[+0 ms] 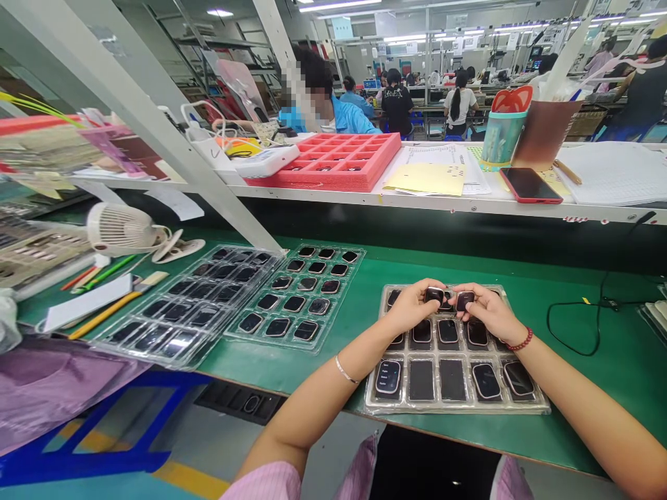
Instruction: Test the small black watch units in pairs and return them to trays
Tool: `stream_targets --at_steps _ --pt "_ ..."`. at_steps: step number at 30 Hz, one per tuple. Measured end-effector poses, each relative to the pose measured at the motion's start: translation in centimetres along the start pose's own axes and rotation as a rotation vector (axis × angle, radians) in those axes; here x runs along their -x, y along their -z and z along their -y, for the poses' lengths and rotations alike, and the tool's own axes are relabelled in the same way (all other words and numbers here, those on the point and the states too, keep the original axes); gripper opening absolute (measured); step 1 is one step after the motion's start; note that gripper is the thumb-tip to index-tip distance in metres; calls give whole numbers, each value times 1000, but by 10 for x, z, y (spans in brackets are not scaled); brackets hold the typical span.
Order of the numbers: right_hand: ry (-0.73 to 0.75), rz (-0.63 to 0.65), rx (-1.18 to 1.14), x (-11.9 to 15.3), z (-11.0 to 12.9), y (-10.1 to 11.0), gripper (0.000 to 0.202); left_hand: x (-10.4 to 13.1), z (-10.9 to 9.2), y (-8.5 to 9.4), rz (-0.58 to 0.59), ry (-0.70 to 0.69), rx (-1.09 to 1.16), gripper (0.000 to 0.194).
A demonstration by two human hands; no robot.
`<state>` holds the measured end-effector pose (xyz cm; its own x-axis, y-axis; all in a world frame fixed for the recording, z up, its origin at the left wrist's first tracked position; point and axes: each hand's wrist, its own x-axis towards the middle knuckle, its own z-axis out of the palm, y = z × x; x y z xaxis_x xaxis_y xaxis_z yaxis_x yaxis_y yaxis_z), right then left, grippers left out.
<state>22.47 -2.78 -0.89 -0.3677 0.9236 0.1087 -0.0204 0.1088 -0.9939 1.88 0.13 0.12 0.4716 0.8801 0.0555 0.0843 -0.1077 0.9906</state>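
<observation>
My left hand (413, 305) is closed on a dark square watch (434, 294) above the back row of a clear plastic tray (458, 407). Close beside it, my right hand (487, 310) pinches a second dark watch (465, 301). Several watches lie in the tray's compartments. At its front left one watch (388, 377) has a lit screen with text. Two front compartments in the middle hold no watch and show a dark bottom. The back row is partly hidden by my hands.
Left of the tray lie a smaller watch tray (268, 340) and stacked trays (190, 357). Beyond are a white fan (122, 229) and a yellow-handled tool (107, 316). A shelf holds a red foam tray (333, 182) and a phone (531, 186). A black cable (573, 303) lies right; a person sits opposite.
</observation>
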Motion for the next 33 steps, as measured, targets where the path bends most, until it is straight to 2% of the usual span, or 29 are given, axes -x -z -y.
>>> stream_targets --at_steps 8,14,17,19,23,26,27,29,33 --pt "0 13 9 0 -3 0 40 0 1 2 19 -18 -73 39" --pt "-11 11 -98 0 -2 -1 51 0 2 1 16 5 2 46" --pt "-37 1 -273 -1 1 2 67 0 -3 2 25 50 169 55" --pt "-64 -33 -395 -1 3 5 69 0 -6 4 56 104 339 63" --pt "-114 -73 -561 -1 3 14 50 -1 -11 9 100 171 612 68" --pt "-145 -69 -644 -3 0 20 30 -2 -11 13 80 182 746 56" --pt "-165 -62 -674 -3 0 22 30 -3 -11 15 69 200 784 49" --pt "-222 -47 -734 -4 -1 24 41 -5 -11 17 59 255 855 39" --pt "-310 -58 -785 -5 1 27 55 -9 -10 21 71 362 951 57"
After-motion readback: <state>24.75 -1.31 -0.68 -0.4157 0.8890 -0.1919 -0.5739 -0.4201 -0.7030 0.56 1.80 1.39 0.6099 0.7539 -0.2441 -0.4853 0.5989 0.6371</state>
